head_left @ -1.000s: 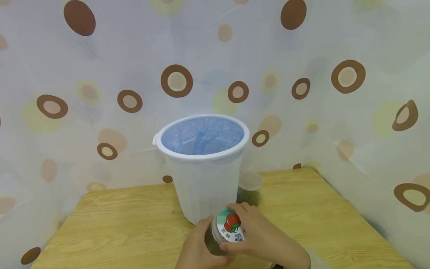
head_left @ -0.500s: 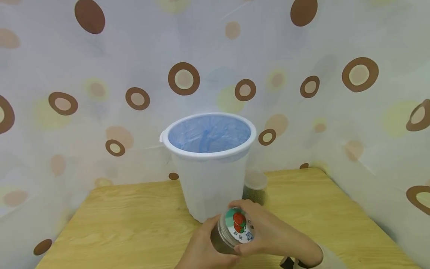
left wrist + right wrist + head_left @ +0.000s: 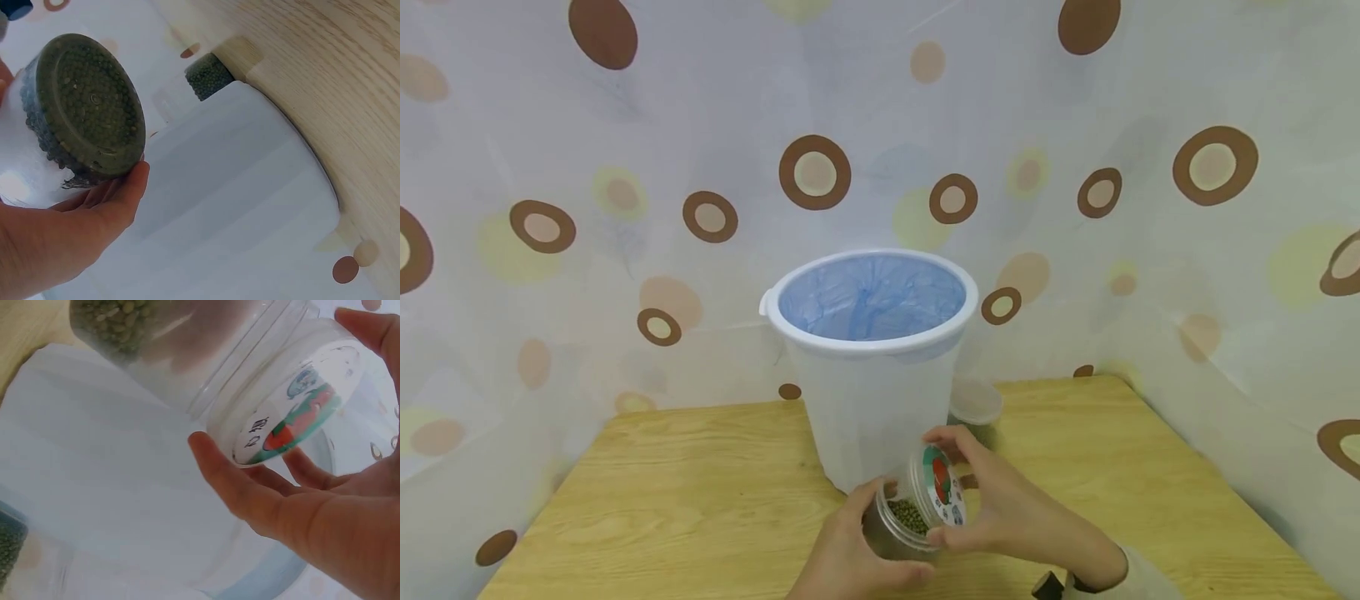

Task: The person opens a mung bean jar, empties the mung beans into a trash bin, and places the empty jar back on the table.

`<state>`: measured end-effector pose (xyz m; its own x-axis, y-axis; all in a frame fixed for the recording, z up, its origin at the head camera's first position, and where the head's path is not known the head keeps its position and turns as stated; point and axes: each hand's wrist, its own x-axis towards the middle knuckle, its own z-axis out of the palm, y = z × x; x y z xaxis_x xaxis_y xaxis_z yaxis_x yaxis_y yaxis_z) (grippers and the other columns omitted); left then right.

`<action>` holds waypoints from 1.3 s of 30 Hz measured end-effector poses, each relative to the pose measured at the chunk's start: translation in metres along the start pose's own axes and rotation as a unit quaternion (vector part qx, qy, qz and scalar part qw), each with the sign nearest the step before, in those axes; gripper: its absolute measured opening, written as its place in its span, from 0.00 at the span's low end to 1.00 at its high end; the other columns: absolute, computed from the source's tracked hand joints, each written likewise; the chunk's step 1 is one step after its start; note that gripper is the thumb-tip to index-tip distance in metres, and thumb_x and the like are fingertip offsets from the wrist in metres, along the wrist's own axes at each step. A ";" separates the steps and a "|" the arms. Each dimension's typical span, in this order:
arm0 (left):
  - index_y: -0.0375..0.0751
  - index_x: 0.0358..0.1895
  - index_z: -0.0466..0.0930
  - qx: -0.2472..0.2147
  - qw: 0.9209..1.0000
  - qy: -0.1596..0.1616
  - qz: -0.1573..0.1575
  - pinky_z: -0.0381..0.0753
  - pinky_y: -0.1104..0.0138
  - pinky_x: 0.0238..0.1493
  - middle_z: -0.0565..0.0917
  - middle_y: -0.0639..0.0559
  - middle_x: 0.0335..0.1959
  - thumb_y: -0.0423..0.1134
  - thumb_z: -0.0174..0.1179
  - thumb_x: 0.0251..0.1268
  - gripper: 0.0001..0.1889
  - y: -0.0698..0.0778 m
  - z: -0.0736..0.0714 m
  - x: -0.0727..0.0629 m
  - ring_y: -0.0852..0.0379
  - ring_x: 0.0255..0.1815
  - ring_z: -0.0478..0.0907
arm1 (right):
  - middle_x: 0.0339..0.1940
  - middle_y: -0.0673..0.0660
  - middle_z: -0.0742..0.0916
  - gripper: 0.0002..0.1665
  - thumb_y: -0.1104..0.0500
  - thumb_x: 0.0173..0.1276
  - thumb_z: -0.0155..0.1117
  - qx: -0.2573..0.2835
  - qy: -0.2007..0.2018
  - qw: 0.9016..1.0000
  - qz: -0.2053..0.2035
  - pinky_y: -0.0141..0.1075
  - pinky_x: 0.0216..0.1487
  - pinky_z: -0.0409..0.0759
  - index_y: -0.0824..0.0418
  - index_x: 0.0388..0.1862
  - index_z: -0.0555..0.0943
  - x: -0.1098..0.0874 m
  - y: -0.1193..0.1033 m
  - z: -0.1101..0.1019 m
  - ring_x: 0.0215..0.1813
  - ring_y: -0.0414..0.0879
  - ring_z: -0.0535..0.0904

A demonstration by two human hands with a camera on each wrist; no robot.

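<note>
Green beans (image 3: 907, 516) fill part of a clear plastic jar (image 3: 891, 543), which my left hand (image 3: 848, 550) grips around its side. The left wrist view shows the underside of this jar (image 3: 94, 103), beans against its base. My right hand (image 3: 1007, 510) holds the lid (image 3: 945, 486) by its edge, thumb on one side and fingers on the other. A red fruit picture on green and white marks the lid. It stands tilted at the jar's mouth, raised on the left side, so the beans show beneath it. The right wrist view has the lid (image 3: 290, 409) angled beside the threaded neck.
A white bin (image 3: 876, 400) lined with a blue bag (image 3: 865, 308) stands just behind the hands. Beside its right side is a second lidded jar (image 3: 976, 406) of green beans. Patterned sheeting (image 3: 722, 125) rises behind the wooden table (image 3: 700, 492).
The lid sat over the jar's mouth before; my right hand has tipped it up on its left side, and the beans inside now show. The head view has shifted slightly.
</note>
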<state>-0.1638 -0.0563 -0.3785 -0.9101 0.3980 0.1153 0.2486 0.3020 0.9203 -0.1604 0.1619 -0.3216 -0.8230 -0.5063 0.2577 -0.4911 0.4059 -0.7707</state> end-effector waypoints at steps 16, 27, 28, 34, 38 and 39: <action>0.37 0.66 0.66 -0.001 0.999 0.040 -0.033 0.68 0.44 0.61 0.73 0.42 0.62 0.51 0.78 0.40 0.47 -0.002 -0.005 0.002 0.43 0.62 0.69 | 0.55 0.69 0.65 0.44 0.61 0.62 0.69 0.071 0.102 0.991 0.056 0.35 0.46 0.81 0.68 0.68 0.53 -0.008 0.039 -0.014 0.51 0.55 0.73; 0.38 0.66 0.67 -0.002 0.998 0.050 -0.038 0.71 0.46 0.58 0.75 0.44 0.60 0.51 0.78 0.40 0.47 -0.004 -0.009 -0.002 0.44 0.59 0.71 | 0.52 0.68 0.75 0.47 0.53 0.54 0.75 -0.032 0.102 0.980 0.166 0.52 0.50 0.78 0.71 0.63 0.60 -0.009 0.068 -0.004 0.53 0.59 0.74; 0.38 0.66 0.67 0.000 0.998 0.051 -0.039 0.71 0.46 0.58 0.75 0.44 0.60 0.51 0.78 0.40 0.46 -0.004 -0.010 -0.001 0.44 0.59 0.71 | 0.52 0.69 0.75 0.47 0.53 0.54 0.75 -0.038 0.096 0.980 0.169 0.53 0.49 0.78 0.72 0.62 0.60 -0.009 0.071 -0.002 0.52 0.60 0.74; 0.40 0.66 0.67 -0.004 0.997 0.055 -0.053 0.71 0.46 0.58 0.75 0.44 0.61 0.53 0.78 0.40 0.47 -0.005 -0.016 0.000 0.44 0.59 0.71 | 0.50 0.71 0.77 0.48 0.54 0.48 0.77 -0.053 0.052 0.981 0.177 0.56 0.45 0.79 0.74 0.58 0.61 -0.004 0.085 0.007 0.52 0.66 0.75; 0.39 0.65 0.68 -0.003 0.997 0.060 -0.053 0.70 0.47 0.58 0.76 0.45 0.59 0.52 0.78 0.39 0.46 -0.007 -0.018 0.000 0.45 0.59 0.72 | 0.48 0.73 0.79 0.49 0.54 0.46 0.80 -0.071 0.038 0.981 0.175 0.56 0.48 0.79 0.75 0.56 0.61 0.000 0.092 0.011 0.50 0.67 0.77; 0.39 0.65 0.68 -0.004 0.997 0.062 -0.049 0.70 0.47 0.58 0.76 0.45 0.59 0.52 0.78 0.39 0.46 -0.007 -0.019 0.000 0.45 0.59 0.72 | 0.48 0.74 0.79 0.49 0.54 0.45 0.81 -0.078 0.036 0.981 0.174 0.56 0.49 0.78 0.76 0.55 0.61 0.000 0.092 0.012 0.50 0.67 0.77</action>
<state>-0.1722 -0.0747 -0.3780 -0.9639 0.2573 0.0690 0.1540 0.3266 0.9325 -0.2024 0.1900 -0.4000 -0.9638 -0.2637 0.0398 -0.2099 0.6583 -0.7229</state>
